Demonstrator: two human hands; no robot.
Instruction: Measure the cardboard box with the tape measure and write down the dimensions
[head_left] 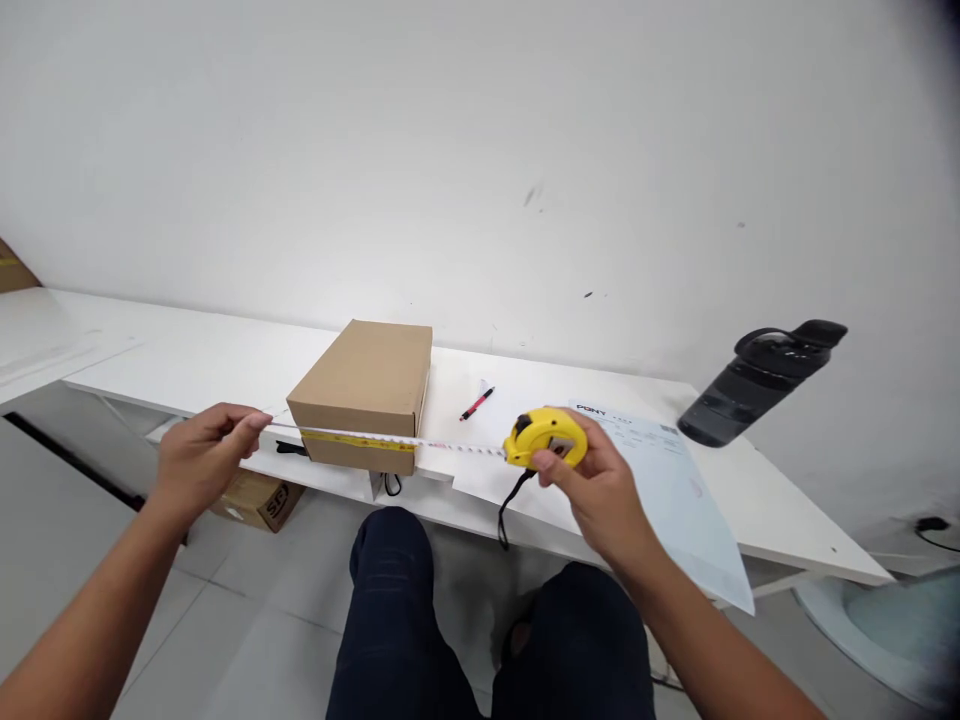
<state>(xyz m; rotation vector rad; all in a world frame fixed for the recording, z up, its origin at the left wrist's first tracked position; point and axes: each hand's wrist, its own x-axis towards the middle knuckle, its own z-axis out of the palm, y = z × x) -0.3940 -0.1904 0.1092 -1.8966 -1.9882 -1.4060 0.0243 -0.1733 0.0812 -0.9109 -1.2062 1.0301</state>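
My right hand (596,480) is closed round a yellow tape measure (551,437) with a black wrist strap hanging below it. Its pale blade (465,448) is drawn out leftwards across the near face of a closed cardboard box (367,375). At the far end of the blade, my left hand (210,450) pinches the tip between thumb and fingers, a little left of the box. A strip of yellow tape runs along the box's near side, just under the blade. The box lies flat at the front edge of the white table (225,345).
A red and black pen (478,403) lies right of the box. Further right are a printed sheet (667,490), overhanging the front edge, and a dark water bottle (750,385). Beneath the table sits another cardboard box (259,500). A wall rises directly behind.
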